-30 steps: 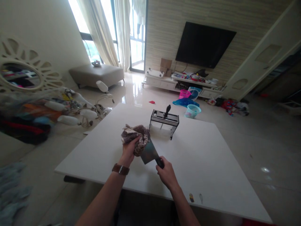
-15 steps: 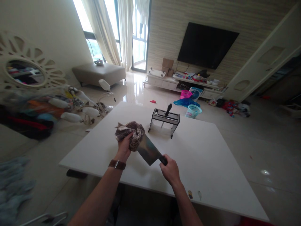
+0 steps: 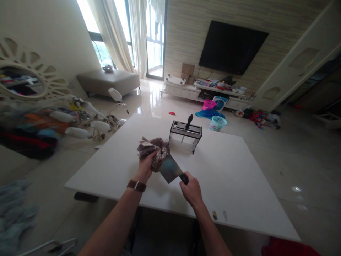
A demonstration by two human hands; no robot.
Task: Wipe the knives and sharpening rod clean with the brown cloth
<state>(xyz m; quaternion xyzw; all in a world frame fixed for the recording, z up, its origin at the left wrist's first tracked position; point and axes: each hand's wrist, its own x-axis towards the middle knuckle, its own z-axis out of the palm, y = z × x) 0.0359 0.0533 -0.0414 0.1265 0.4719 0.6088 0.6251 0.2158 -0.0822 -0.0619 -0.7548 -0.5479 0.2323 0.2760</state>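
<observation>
My left hand [image 3: 146,166] grips a bunched brown and white cloth [image 3: 157,147], which is folded over the far end of a cleaver's blade. The cleaver [image 3: 170,169] has a broad dark steel blade and a black handle. Around that handle my right hand [image 3: 192,188] is closed, holding the blade tilted above the white table [image 3: 226,170]. Part of the blade is hidden under the cloth. Just beyond the cloth stands a knife block [image 3: 185,133] with clear sides and a black and silver top; one black handle sticks up from it.
Two small stickers or trinkets [image 3: 215,215] lie by the table's near edge. Past the table, a light blue basket [image 3: 217,123], a pink basket [image 3: 208,104] and a small red item [image 3: 171,113] are on the floor. A lamp with white shades [image 3: 77,132] lies at the left.
My left hand and the cloth have slid right and down along the blade toward the handle, covering more of it. My right hand has barely moved, and the view has shifted slightly.
</observation>
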